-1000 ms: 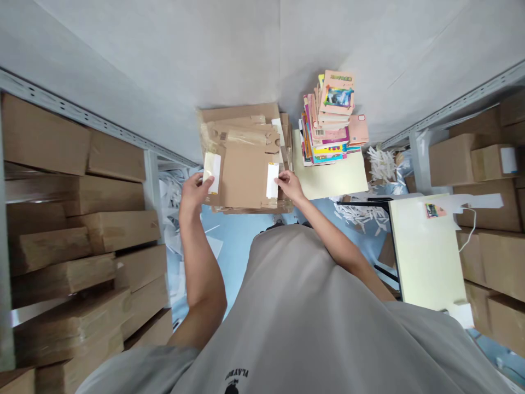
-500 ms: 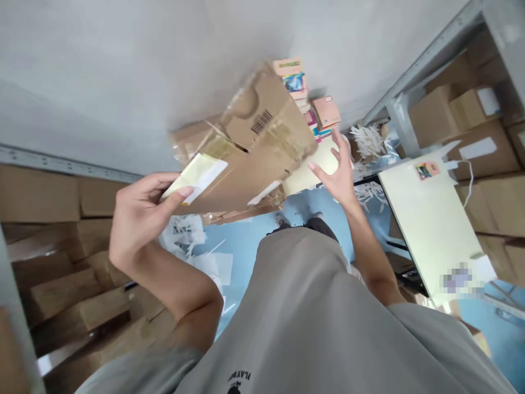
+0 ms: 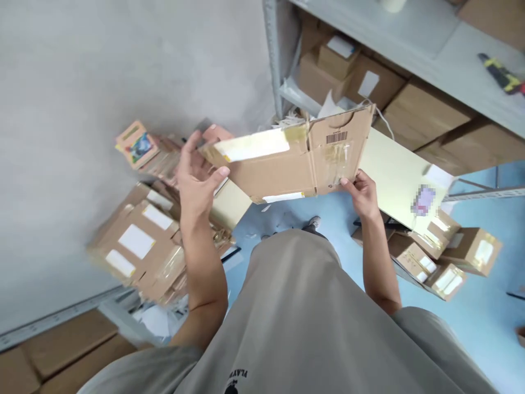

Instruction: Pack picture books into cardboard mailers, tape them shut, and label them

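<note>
A flattened cardboard box (image 3: 274, 172) hangs in front of me, with white labels, clear tape and a barcode on it. My right hand (image 3: 363, 194) pinches its lower right edge between thumb and fingers. At the box's left end is my left hand (image 3: 197, 183), its fingers and thumb spread apart around the corner. The thumb tip appears to touch the cardboard there; whether the fingers do cannot be made out.
A stack of flattened cardboard (image 3: 137, 241) stands at left, below piled picture booklets (image 3: 141, 145). At right are a pale table (image 3: 394, 175) with a blurred-out item, several taped boxes (image 3: 449, 279) and a shelf of cartons (image 3: 435, 112). Blue floor (image 3: 287, 216) lies below.
My view has swung to the right. The flattened box has come away from the cardboard stack and turned. My right hand has taken hold of it, while my left hand has loosened its grip.
</note>
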Demonstrator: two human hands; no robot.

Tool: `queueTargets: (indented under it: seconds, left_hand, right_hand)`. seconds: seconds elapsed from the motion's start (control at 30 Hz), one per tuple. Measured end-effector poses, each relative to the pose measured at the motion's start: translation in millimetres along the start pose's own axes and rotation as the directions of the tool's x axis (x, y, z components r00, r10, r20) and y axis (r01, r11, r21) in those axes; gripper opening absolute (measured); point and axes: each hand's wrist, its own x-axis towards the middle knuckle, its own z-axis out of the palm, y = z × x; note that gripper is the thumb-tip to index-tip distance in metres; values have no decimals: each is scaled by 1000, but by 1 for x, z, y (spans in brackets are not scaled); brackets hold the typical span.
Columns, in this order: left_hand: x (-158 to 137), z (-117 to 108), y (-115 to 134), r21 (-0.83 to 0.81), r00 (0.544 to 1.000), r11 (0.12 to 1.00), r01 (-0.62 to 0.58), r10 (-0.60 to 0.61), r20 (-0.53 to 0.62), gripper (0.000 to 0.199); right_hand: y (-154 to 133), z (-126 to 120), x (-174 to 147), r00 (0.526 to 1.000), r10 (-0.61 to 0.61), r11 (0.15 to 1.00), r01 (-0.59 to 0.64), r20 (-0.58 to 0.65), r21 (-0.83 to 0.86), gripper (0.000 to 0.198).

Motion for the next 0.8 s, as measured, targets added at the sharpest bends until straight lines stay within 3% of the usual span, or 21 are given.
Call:
queueTargets:
  seconds: [0.07, 0.17, 0.27, 0.37, 0.53, 0.7, 0.8]
  left_hand:
    - [15, 62, -23, -15, 988, 995, 103, -101, 115, 102]
    - [28, 156, -52, 4, 932, 974, 226, -217, 291, 91]
    - [38, 240, -74, -35, 900, 963, 268, -237, 367, 81]
    - [51, 307, -93, -68, 875, 958, 277, -223, 431, 76]
    - [68, 385, -132, -24, 788, 942, 336, -267, 555, 65]
    - [81, 438, -172, 100, 729, 912, 397, -380, 569, 41]
    - [92, 462, -189, 105, 703, 913, 395, -374, 606, 36]
  right_hand:
    - [13, -44, 1, 995, 18, 999, -15, -94, 36, 57]
    - [28, -111, 2, 981, 38, 998, -28, -191, 56, 54]
    - [39, -173, 4, 968, 59, 998, -58, -243, 14, 53]
    - [53, -222, 6, 952, 58, 994, -82, -300, -68, 56]
    - [88, -266, 10, 906, 51, 980, -126, -419, -154, 59]
    - [127, -271, 20, 825, 157, 945, -285, -543, -159, 57]
    - [141, -267, 31, 778, 198, 926, -348, -596, -148, 53]
